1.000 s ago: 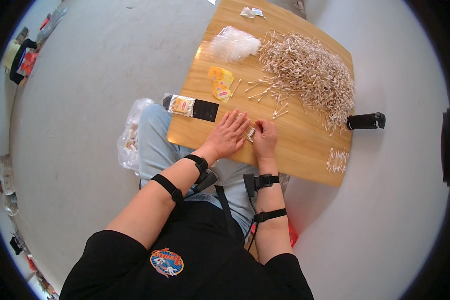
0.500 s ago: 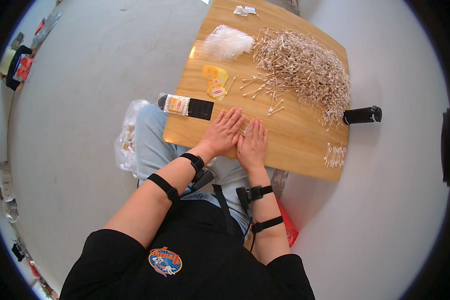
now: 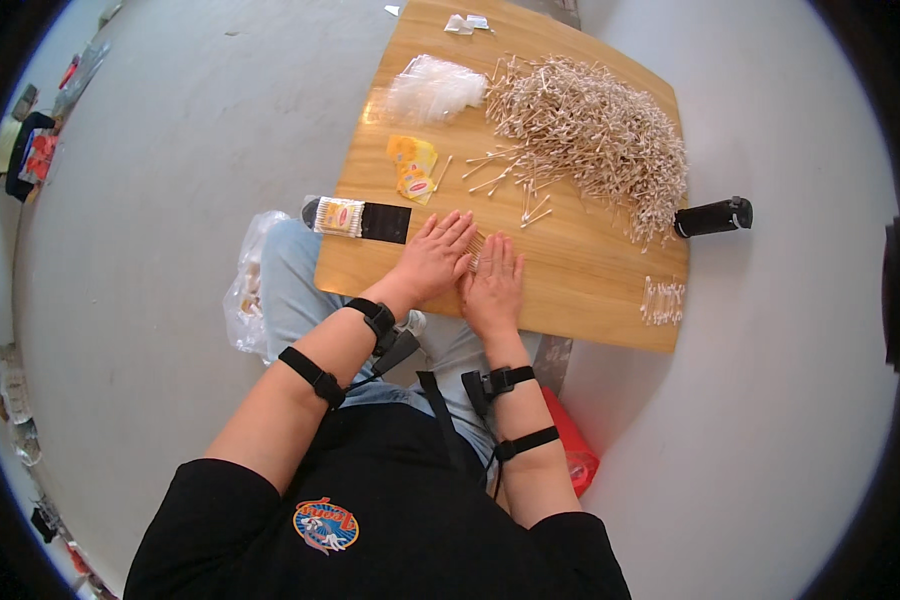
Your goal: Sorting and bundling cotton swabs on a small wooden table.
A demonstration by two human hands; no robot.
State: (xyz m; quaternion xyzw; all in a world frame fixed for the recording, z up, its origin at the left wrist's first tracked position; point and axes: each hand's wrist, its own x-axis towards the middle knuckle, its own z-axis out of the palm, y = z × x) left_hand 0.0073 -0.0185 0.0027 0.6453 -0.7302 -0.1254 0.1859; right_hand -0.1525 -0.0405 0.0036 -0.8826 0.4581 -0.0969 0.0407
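Note:
My left hand (image 3: 436, 260) and my right hand (image 3: 493, 287) lie flat near the front edge of the wooden table (image 3: 570, 290), fingers stretched out and pointing away from me. Between them shows a small row of cotton swabs (image 3: 477, 248), touched by both hands along its sides and partly hidden under them. Left of my left hand is a dark strip (image 3: 386, 223), and beside it a clear packet of cotton swabs (image 3: 339, 217) with a yellow-orange label. Farther back lie several yellow cards (image 3: 411, 168) with a single swab next to them.
A large heap of cotton swabs (image 3: 600, 140) covers the far right of the table. Clear plastic bags (image 3: 433, 88) are piled at the far left. A black cylinder (image 3: 712, 217) sits at the right edge, with a small group of swabs (image 3: 662, 301) at the near right corner.
The whole view has shifted slightly, so the table appears a little farther left. Both hands stay flat around the row of swabs, with hardly any movement against the table.

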